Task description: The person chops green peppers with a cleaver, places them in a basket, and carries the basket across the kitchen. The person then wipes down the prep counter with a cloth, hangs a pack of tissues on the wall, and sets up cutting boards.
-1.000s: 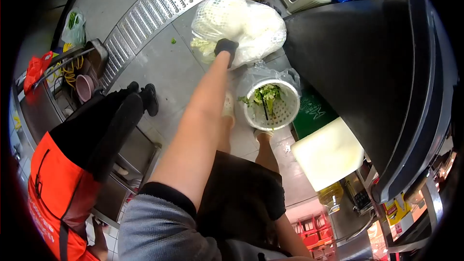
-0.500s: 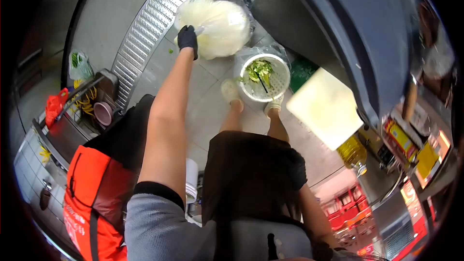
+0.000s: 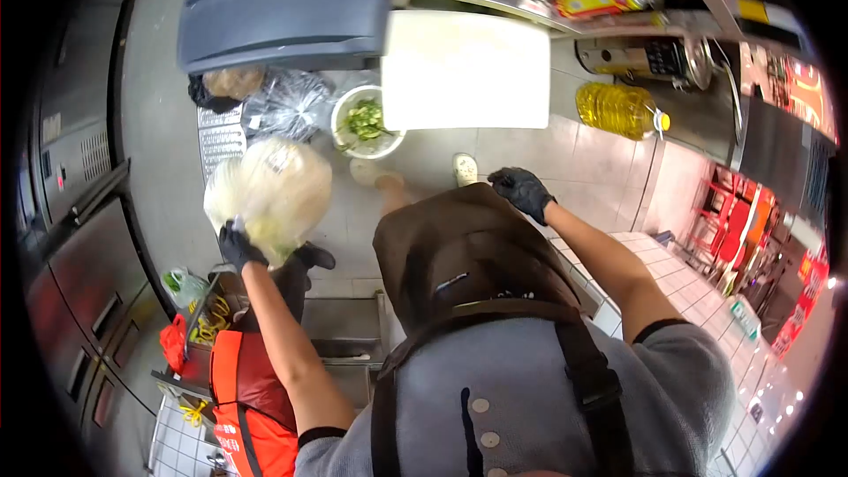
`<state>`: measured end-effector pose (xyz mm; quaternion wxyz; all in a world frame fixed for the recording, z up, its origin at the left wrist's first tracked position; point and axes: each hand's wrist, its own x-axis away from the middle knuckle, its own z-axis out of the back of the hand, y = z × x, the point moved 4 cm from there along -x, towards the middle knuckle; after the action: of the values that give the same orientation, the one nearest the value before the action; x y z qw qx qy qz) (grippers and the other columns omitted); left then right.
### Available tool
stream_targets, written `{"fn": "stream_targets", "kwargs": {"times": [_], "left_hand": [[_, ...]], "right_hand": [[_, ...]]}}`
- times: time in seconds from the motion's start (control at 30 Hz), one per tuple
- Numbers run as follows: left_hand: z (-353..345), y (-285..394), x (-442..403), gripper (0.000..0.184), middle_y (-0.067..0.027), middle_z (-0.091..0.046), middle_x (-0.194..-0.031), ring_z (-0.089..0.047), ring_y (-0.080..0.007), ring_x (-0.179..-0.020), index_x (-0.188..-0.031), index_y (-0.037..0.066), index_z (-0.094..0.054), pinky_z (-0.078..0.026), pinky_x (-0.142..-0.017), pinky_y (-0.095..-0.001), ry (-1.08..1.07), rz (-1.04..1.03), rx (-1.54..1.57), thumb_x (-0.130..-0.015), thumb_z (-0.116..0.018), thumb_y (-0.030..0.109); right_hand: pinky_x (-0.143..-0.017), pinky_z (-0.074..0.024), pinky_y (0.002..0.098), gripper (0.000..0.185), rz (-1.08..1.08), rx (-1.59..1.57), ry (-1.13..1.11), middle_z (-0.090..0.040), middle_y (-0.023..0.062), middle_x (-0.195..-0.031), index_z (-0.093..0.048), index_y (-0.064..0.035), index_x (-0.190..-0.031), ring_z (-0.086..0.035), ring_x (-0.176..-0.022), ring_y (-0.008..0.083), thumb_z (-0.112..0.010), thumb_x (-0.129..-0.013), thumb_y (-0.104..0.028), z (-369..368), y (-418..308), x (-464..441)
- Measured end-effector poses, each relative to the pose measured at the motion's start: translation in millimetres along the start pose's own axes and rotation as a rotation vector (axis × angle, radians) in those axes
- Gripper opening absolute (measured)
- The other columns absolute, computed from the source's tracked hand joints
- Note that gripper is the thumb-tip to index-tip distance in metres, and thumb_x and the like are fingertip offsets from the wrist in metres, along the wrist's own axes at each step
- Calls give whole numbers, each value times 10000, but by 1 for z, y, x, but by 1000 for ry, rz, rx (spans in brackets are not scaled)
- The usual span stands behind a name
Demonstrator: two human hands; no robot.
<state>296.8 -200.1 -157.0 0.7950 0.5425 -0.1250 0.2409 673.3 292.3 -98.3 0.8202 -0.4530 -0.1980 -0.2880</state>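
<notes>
My left hand [image 3: 240,247], in a black glove, grips the gathered edge of a large clear plastic bag [image 3: 278,181]. Pale whitish-green contents fill the bag; their kind is not clear. My right hand [image 3: 523,193], also gloved in black, hangs above the floor beside my dark apron [image 3: 477,247]. Its fingers are loosely bent and apart, with nothing in them. Ahead of my feet stands a white perforated basket [image 3: 378,148], lined with plastic and holding green vegetable scraps.
A white cutting board [image 3: 468,71] juts out ahead, beside a blue-grey bin [image 3: 283,13]. An oil bottle [image 3: 614,110] is at the right. Crumpled clear plastic [image 3: 287,102] lies near a metal drain grate [image 3: 221,141]. A person in an orange-red garment [image 3: 256,437] is close on my left.
My body and view have turned to the right. The bag has come closer on my left side, still in my left hand. My right hand has moved outward from the apron.
</notes>
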Motion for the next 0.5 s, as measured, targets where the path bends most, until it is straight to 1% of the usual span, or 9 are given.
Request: {"fn": "stream_targets", "kwargs": {"times": [0.07, 0.1, 0.2, 0.23, 0.27, 0.37, 0.4, 0.47, 0.5], "left_hand": [[-10, 30, 61, 56, -9, -504, -715, -441, -126, -643, -791, 76, -567, -334, -562, -270, 12, 6, 87, -786, -579, 131], [-20, 51, 97, 137, 48, -426, -563, -354, -79, -494, -694, 111, -562, -263, -467, -252, -18, -35, 18, -802, -581, 193], [-26, 70, 151, 131, 25, -430, -621, -379, -90, -578, -708, 76, -525, -286, -517, -258, -84, -48, 3, -807, -551, 157], [-28, 76, 166, 146, 29, -435, -608, -386, -82, -566, -711, 92, -526, -295, -509, -261, -128, -26, 23, -824, -527, 183], [-36, 89, 187, 170, 31, -436, -594, -386, -83, -544, -703, 101, -530, -293, -499, -252, -137, -10, 37, -830, -536, 213], [-68, 130, 264, 218, 27, -467, -590, -408, -88, -517, -715, 117, -561, -315, -492, -225, -140, 3, 48, -859, -525, 276], [-74, 127, 276, 217, 24, -472, -596, -415, -90, -520, -723, 109, -565, -320, -496, -222, -198, 46, 52, -859, -521, 272], [-86, 110, 293, 218, 20, -483, -608, -428, -94, -527, -739, 93, -573, -331, -503, -215, -318, 140, 59, -860, -512, 264], [-103, 114, 320, 207, 17, -481, -609, -426, -97, -527, -755, 82, -567, -330, -502, -219, -340, 130, 25, -859, -515, 253]], "right_hand": [[-823, -449, 354, 229, -9, 38, -20, -621, 164, -946, -618, -32, -974, -577, -899, 297, -555, -797, -163, 25, 36, 12], [-834, -441, 373, 238, -42, 14, -46, -615, 171, -954, -618, -34, -969, -566, -922, 314, -545, -794, -177, 41, 53, 22], [-849, -435, 388, 265, 16, 151, 3, -617, 170, -958, -625, -32, -954, -566, -935, 319, -553, -752, -187, 80, 132, 64], [-844, -438, 383, 270, -84, 132, -14, -616, 168, -962, -625, -33, -949, -564, -938, 317, -553, -747, -197, 100, 155, 84], [-832, -443, 387, 258, -36, 251, 15, -617, 170, -955, -625, -39, -929, -568, -925, 322, -548, -745, -203, 108, 200, 98], [-753, -481, 372, 229, -193, 275, 166, -637, 161, -878, -636, -26, -887, -607, -822, 305, -582, -713, -165, 143, 280, 152], [-769, -471, 411, 208, -305, 174, 195, -634, 167, -853, -642, -50, -826, -592, -834, 342, -557, -736, -217, 149, 301, 169], [-648, -496, 295, 161, -456, 115, 237, -649, 131, -815, -638, -29, -881, -619, -685, 182, -597, -756, -123, 151, 334, 196], [-645, -493, 283, 157, -431, 8, 295, -648, 113, -810, -636, -32, -896, -611, -689, 164, -595, -763, -106, 147, 338, 208]]}}
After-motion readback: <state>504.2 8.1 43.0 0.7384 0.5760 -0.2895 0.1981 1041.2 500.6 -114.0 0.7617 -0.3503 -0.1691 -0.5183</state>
